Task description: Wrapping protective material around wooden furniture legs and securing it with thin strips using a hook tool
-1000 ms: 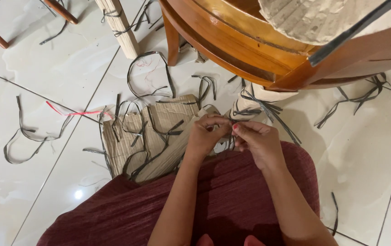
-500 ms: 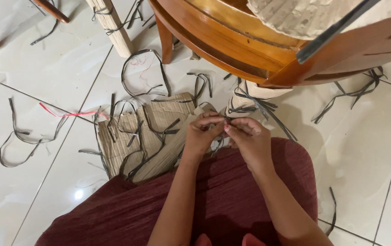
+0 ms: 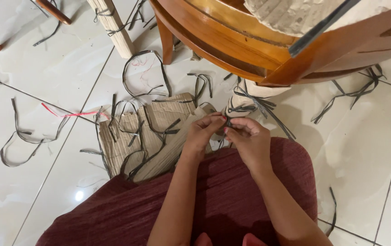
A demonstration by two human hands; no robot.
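My left hand (image 3: 203,133) and my right hand (image 3: 245,139) meet fingertip to fingertip over my lap, pinching a thin dark strap (image 3: 225,132) between them. The strap runs up toward a wooden chair leg wrapped in corrugated cardboard (image 3: 245,98) and bound with more dark straps. Just left of my hands, pieces of corrugated cardboard (image 3: 147,132) lie on the floor with loose straps across them. My lap is covered in dark red cloth (image 3: 204,200).
A large varnished wooden chair frame (image 3: 268,41) looms overhead at the top right. Another cardboard-wrapped leg (image 3: 113,27) stands at the top. Cut dark straps (image 3: 27,136) and a red string (image 3: 68,114) litter the white tiled floor (image 3: 364,150).
The view has shifted a little, sliding things leftward. My hands stay together on the strap, fingers working slightly; nothing taken or let go.
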